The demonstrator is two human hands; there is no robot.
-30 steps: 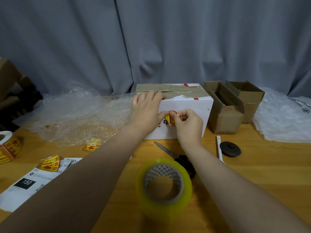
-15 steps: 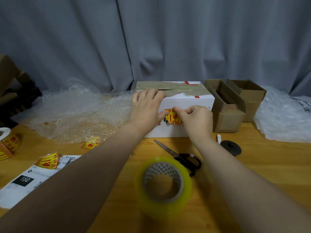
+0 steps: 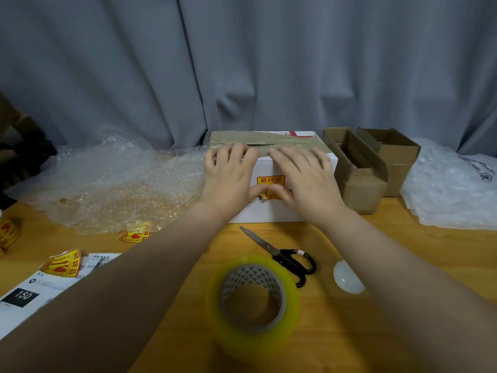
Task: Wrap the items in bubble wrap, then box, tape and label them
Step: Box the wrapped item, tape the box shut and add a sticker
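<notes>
Left grip [image 3: 228, 179] and right grip [image 3: 306, 181] lie flat over white box [image 3: 271, 211] top edge.

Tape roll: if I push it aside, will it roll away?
Probably not: the tape roll lies flat on the table, hole up, so it should slide. Its thick winding suggests some heft; the core likely keeps it stiff.

A grey curtain [image 3: 242, 71] (hanging in deep folds) fills the wall behind a wooden table [image 3: 403, 265].
</notes>
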